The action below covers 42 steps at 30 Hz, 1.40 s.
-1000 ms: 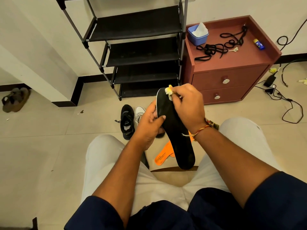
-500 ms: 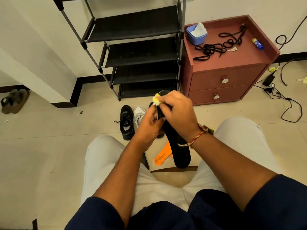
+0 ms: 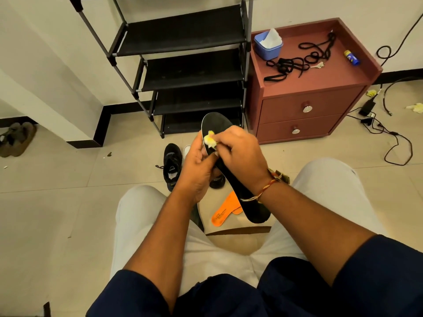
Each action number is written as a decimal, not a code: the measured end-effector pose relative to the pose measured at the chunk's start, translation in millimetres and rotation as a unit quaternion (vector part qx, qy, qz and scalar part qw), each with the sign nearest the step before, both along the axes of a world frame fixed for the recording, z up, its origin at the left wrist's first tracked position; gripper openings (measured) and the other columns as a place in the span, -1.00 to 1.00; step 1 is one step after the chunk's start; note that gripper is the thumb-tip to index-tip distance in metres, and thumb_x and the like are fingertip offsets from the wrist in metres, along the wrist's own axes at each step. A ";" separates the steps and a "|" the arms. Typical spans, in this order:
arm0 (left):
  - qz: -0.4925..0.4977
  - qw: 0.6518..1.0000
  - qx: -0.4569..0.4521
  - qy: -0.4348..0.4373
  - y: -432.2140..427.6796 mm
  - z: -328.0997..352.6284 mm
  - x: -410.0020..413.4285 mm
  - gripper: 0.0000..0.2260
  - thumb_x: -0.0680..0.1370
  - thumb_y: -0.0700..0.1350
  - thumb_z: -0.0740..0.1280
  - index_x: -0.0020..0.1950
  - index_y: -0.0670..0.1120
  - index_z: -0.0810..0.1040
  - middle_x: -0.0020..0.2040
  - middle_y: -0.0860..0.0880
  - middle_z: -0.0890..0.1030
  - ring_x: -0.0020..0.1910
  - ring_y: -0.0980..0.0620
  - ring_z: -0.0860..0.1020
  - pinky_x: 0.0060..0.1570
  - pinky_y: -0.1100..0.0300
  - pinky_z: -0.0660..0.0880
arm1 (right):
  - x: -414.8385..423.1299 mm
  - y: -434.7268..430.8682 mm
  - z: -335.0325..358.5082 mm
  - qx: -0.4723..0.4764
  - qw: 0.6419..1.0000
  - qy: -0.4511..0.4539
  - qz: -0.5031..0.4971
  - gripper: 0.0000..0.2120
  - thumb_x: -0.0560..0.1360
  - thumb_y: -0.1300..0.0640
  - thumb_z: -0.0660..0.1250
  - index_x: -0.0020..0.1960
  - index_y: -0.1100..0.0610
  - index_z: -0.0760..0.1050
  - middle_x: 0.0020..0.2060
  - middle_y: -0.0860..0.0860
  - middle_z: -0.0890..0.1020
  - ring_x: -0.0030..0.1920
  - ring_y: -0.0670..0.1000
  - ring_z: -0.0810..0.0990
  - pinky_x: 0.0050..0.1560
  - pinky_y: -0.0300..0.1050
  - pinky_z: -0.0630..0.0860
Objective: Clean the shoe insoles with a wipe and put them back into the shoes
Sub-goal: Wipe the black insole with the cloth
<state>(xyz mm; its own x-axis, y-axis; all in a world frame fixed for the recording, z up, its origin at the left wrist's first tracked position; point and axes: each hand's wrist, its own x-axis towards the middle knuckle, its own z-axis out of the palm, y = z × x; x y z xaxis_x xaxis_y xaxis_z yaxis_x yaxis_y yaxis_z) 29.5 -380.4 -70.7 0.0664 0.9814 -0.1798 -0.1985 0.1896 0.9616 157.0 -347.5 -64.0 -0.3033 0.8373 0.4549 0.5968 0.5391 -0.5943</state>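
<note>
A person sits with both knees apart and holds a black insole [image 3: 217,124] up in the air over the floor [image 3: 57,202], between the knees. One end of the insole points away toward the shoe rack [image 3: 183,37], and the other end points back at the person.

The left hand [image 3: 196,170] grips the left edge of the insole, with the fingers curled round it. The right hand [image 3: 238,154] pinches a small scrunched wipe [image 3: 209,140], white with yellow on it, and presses it on the insole near the left edge, just below the far end.

An orange insole [image 3: 225,208] lies lower down between the knees, partly hidden behind the black one. A black shoe [image 3: 172,167] stands on the floor in front of the rack, and a bit of a white shoe [image 3: 186,149] shows just beside it, behind the left hand.

A red cabinet [image 3: 297,104] with two drawers stands right of the rack. A blue tub [image 3: 267,48] with white wipes in it sits at the back left corner of its top. Black laces [image 3: 295,62] lie in the middle of the top, and a little blue and yellow tube [image 3: 352,57] lies near the right edge.

Black cables [image 3: 389,138] lie on the floor to the right of the cabinet. Brown sandals [image 3: 16,139] lie at the far left edge of the floor
</note>
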 end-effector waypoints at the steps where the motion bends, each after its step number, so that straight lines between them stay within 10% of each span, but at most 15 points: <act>1: 0.003 1.000 -0.004 -0.013 0.4 -1.6 -1.1 -0.53 0.67 -0.35 0.17 0.44 0.15 0.38 0.29 -0.14 0.61 0.24 -0.11 0.60 0.24 -0.24 0.50 | 5.6 7.7 -1.7 -0.001 0.999 0.009 -0.041 -0.83 0.56 0.21 0.32 0.07 0.19 0.66 -0.11 0.10 0.61 -0.10 0.05 0.58 -0.07 -0.04 0.56; 5: 0.012 0.999 -0.012 -0.040 1.5 -4.1 -2.7 -0.52 0.68 -0.35 0.16 0.51 0.09 0.31 0.33 -0.11 0.60 0.30 -0.09 0.58 0.15 -0.09 0.60 | 15.8 18.1 -6.7 -0.012 0.993 0.027 -0.114 -0.85 0.56 0.18 0.36 0.08 0.17 0.67 -0.12 0.07 0.62 -0.12 0.03 0.59 -0.11 0.00 0.57; 10: 0.006 1.000 0.001 -0.025 2.9 -2.7 -1.6 -0.51 0.67 -0.36 0.15 0.43 0.17 0.37 0.24 -0.02 0.65 0.25 -0.08 0.61 0.18 -0.13 0.59 | -4.1 -4.8 -4.1 -0.024 0.999 -0.013 0.036 -0.84 0.56 0.20 0.33 0.06 0.17 0.66 -0.12 0.09 0.62 -0.10 0.05 0.58 -0.07 -0.07 0.56; 16: 0.012 0.998 -0.016 -0.067 4.0 -5.2 -5.4 -0.54 0.68 -0.36 0.16 0.50 0.03 0.33 0.30 -0.10 0.62 0.30 -0.10 0.59 0.13 -0.06 0.61 | 17.4 20.0 -8.6 -0.031 0.993 0.029 -0.114 -0.85 0.54 0.21 0.38 0.07 0.17 0.67 -0.13 0.08 0.62 -0.12 0.05 0.59 -0.11 0.05 0.58; 29: 0.075 0.991 -0.048 -0.103 5.3 -8.3 -8.5 -0.68 0.73 -0.05 0.12 0.39 -0.20 0.42 0.11 -0.14 0.62 0.18 -0.11 0.59 0.23 -0.14 0.53 | -1.5 -0.3 -6.1 -0.024 0.999 0.003 0.045 -0.84 0.54 0.23 0.37 0.06 0.16 0.69 -0.15 0.08 0.60 -0.14 0.03 0.57 -0.18 -0.05 0.55; 37: 0.087 0.986 -0.067 -0.122 5.4 -7.2 -4.9 -0.73 0.73 -0.08 0.11 0.38 -0.06 0.46 0.24 -0.09 0.66 0.26 -0.10 0.62 0.15 -0.09 0.60 | 17.7 19.9 -8.1 -0.022 0.995 0.008 -0.094 -0.85 0.55 0.18 0.38 0.09 0.15 0.66 -0.13 0.07 0.59 -0.13 0.04 0.57 -0.15 0.04 0.57; 42: 0.129 0.981 -0.061 -0.133 6.4 -5.2 -6.0 -0.80 0.73 -0.04 0.10 0.16 0.06 0.52 0.02 -0.04 0.72 0.12 -0.08 0.63 0.08 0.03 0.63 | -7.2 -6.6 -11.3 -0.032 0.998 -0.022 0.040 -0.84 0.54 0.19 0.34 0.06 0.15 0.67 -0.16 0.10 0.59 -0.14 0.07 0.57 -0.16 -0.04 0.53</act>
